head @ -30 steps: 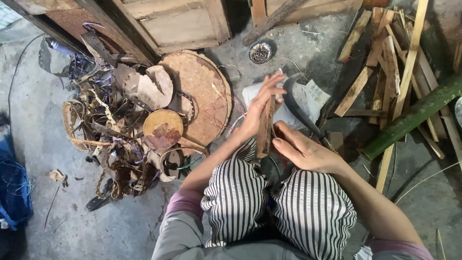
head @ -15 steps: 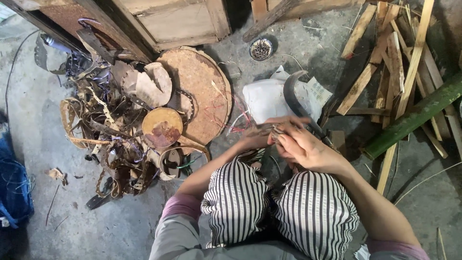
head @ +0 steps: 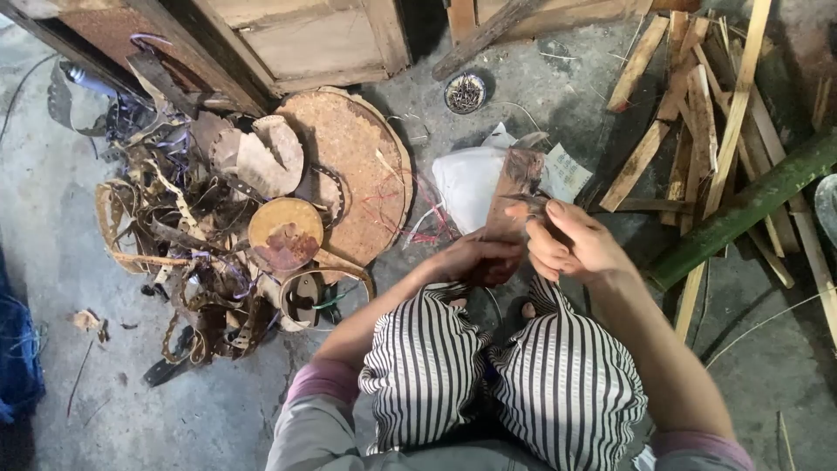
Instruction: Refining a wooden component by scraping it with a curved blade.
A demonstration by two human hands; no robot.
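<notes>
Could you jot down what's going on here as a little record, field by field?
Setting: person seated on a grey concrete floor, knees in striped trousers
Left hand: grip closed on the lower end of a flat brown bark-like strip
Right hand: fingers on the strip's right edge; tool unclear
Left of knees: large round brown disc, pile of curled brown scraps
Right: pale wooden sticks, green bamboo pole

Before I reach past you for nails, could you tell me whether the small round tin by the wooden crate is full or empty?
Not empty: the small round tin holds dark, thin pieces; too small to identify.
</notes>
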